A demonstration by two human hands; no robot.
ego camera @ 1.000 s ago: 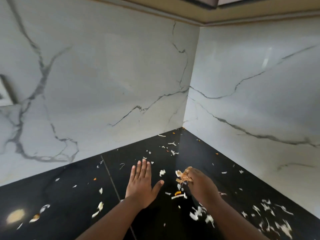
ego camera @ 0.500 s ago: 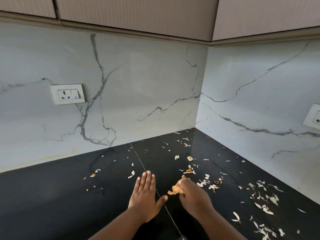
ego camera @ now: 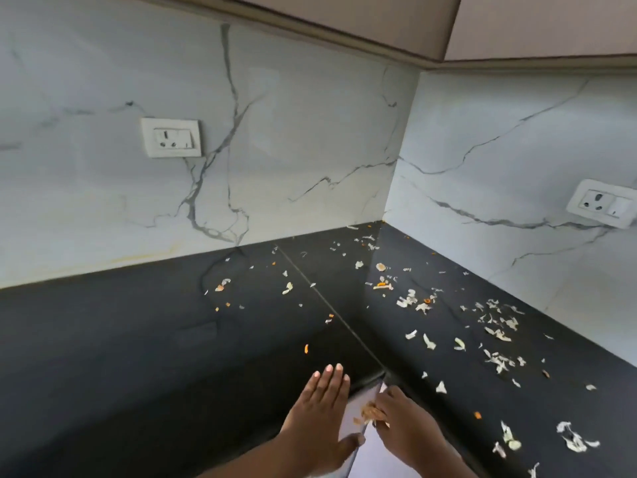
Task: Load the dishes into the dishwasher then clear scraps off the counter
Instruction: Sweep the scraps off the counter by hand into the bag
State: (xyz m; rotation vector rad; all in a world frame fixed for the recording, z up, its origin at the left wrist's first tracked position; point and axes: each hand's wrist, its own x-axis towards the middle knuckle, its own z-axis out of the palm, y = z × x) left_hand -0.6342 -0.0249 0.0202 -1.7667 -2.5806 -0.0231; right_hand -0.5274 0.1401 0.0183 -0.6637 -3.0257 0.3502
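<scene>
White and orange vegetable scraps [ego camera: 496, 322] lie scattered over the black counter [ego camera: 144, 339], mostly toward the inner corner and the right side. My left hand [ego camera: 320, 419] is flat with straight fingers at the counter's inner front edge. My right hand [ego camera: 406, 426] is just right of it, its fingers bunched around a small clump of orange-tan peelings [ego camera: 370, 412] over the pale gap below the edge.
Marble backsplash walls meet in a corner. A white socket [ego camera: 171, 138] sits on the left wall, another socket [ego camera: 601, 202] on the right wall. Beige wall cabinets [ego camera: 537, 25] hang overhead. A thin seam [ego camera: 331, 308] runs diagonally across the counter.
Both hands have drawn back from the middle of the counter to its front inner edge, the right one bringing the clump of peelings along. The view has pulled back.
</scene>
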